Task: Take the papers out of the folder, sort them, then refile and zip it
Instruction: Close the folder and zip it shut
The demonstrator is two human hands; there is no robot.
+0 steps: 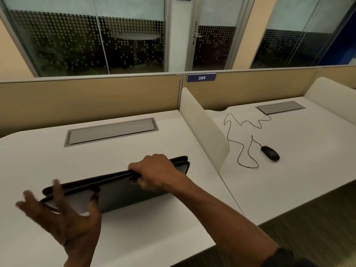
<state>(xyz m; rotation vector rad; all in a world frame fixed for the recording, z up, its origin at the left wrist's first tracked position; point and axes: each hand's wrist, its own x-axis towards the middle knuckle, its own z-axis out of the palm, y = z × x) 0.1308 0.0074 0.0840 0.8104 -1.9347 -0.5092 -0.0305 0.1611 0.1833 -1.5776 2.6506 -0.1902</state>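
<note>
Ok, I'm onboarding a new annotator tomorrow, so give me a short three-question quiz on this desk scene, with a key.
1. True or false: the right hand grips the upper edge of the black folder.
2. Which is the left hand doing? A) pinching a sheet of paper B) spread open at the folder's left end C) holding the mouse
3. Fill in: the black mouse lies on the neighbouring desk, beyond the white ____.

Key: 1 true; 2 B; 3 divider.
</note>
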